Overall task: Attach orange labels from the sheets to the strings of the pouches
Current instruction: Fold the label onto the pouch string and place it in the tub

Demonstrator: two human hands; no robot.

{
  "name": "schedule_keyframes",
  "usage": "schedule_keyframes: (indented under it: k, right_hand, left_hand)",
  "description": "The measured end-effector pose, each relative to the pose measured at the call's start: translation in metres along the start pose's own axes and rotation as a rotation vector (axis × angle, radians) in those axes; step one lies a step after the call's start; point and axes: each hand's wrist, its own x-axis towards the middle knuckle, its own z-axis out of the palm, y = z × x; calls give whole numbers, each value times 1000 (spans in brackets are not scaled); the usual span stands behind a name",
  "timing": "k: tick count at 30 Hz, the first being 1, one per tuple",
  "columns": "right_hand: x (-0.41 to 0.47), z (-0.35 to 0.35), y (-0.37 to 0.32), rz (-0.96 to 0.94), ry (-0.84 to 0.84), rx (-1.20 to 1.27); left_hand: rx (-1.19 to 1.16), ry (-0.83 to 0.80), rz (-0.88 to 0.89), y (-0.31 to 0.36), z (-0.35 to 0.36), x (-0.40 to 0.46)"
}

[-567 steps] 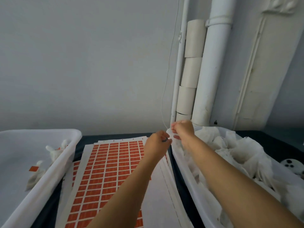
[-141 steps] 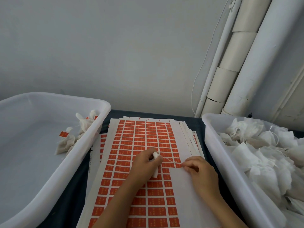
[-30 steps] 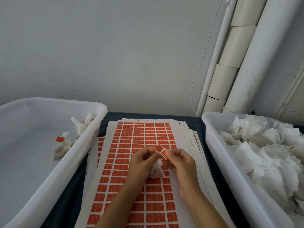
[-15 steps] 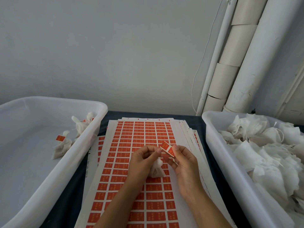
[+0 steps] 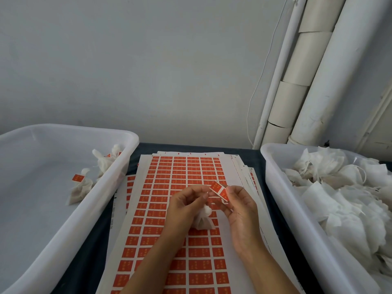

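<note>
The left hand [image 5: 186, 205] has its fingers curled around a small white pouch [image 5: 203, 219], whose gathered neck points up toward the fingertips while the body hangs below the palm. Its string is too fine to make out, but presumably runs rightward to the other hand. Just right of it, the right hand [image 5: 237, 203] pinches an orange label [image 5: 219, 190], tilted, its long axis slanting down to the right. The label lies nearer the right hand, above the label sheets [image 5: 184, 177].

A single head-worn wide-angle camera looks forward and down from close above the table [image 5: 250, 153], facing the grey wall [image 5: 148, 60] behind it.
</note>
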Motion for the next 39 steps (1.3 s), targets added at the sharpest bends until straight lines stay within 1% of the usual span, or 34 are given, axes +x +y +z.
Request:
schedule_keyframes:
  k: [5, 10, 15, 18, 29, 39]
  right_hand:
    - [6, -8, -5, -53, -23, -59]
    - [11, -14, -8, -35, -106, -162]
    - [11, -12, -6, -91, -77, -311]
    - [11, -11, -7, -100, -49, -354]
    - [11, -10, -7, -137, -29, -448]
    - [11, -11, -7, -151, -20, -470]
  left_hand:
    - [11, -37, -6, 1, 0, -1]
    - [-1, -86, -5, 3, 0, -2]
    - [42, -204, 27, 2, -2, -3]
    - [44, -233, 40, 1, -2, -2]
    - [67, -253, 27, 0, -2, -1]
    - [69, -251, 16, -1, -2, -1]
